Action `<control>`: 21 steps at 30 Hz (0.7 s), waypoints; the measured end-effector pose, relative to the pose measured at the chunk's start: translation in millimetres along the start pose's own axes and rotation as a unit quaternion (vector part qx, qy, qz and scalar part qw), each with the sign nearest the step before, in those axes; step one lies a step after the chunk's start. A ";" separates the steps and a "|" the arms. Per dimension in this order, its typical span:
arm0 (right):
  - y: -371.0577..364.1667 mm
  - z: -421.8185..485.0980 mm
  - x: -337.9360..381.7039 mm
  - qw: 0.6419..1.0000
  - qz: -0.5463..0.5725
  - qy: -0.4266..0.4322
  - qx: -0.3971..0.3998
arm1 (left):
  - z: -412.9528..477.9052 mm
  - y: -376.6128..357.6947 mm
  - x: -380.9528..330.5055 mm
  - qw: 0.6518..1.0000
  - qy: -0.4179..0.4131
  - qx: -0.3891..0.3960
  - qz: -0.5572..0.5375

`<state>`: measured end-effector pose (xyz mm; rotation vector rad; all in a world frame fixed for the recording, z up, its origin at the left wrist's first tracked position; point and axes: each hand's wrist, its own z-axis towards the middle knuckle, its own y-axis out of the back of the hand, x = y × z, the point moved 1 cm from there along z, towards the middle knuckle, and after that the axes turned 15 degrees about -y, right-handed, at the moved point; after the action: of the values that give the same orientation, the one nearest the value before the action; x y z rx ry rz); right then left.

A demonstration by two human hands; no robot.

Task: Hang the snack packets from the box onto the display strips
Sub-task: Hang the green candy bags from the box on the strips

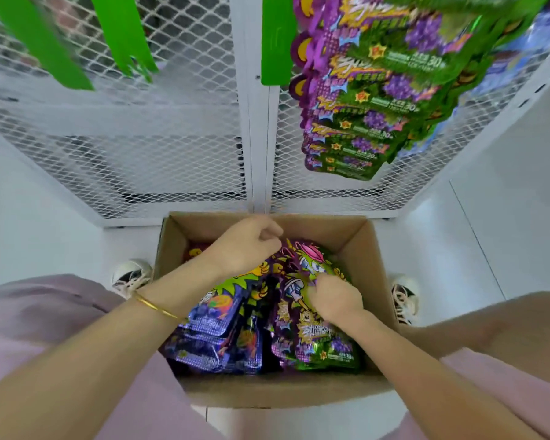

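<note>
The snack packets [223, 315] stand on edge in the open cardboard box [277, 392] on the floor, blue-purple ones left and green ones right, so their header ends face up for picking. The right hand [335, 300] curls its fingers into the top green grape packet [318, 341], grasping it. The left hand [248, 246] hovers curled at that packet's far end; I cannot tell whether it pinches anything. Beyond the box rises the white mesh rack [172, 154], with bare green display strips [124, 36] on the left and one strip full of hung packets [362, 96] on the far right. Those overhang the box and may crowd a lift.
</note>
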<state>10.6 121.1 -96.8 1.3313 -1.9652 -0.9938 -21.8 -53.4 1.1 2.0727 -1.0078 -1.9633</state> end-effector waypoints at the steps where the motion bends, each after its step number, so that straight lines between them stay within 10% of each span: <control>1: 12.1 -3.6 -1.3 1.000 -0.008 0.003 -0.019 | -1.1 -1.5 0.7 1.000 0.012 0.005 -0.010; 6: 58.8 -34.8 -10.1 0.990 -0.079 0.034 -0.114 | -7.5 -16.8 -1.8 0.981 0.101 0.019 -0.167; 10: 65.3 -76.2 2.0 0.963 -0.084 0.112 -0.232 | -9.1 -27.6 -19.9 0.895 0.143 0.048 -0.420; 18: 95.9 -106.8 -4.0 0.957 0.095 0.241 -0.132 | -19.4 -4.1 -38.3 0.953 0.079 -0.089 -0.278; 21: 138.5 -106.3 -10.9 0.925 0.217 0.221 -0.220 | -28.8 16.5 -52.1 0.956 0.053 -0.077 -0.279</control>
<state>25.1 135.2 77.0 0.7405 -1.4828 -0.7702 1.5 -48.8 58.1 2.5282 -0.2405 -2.0337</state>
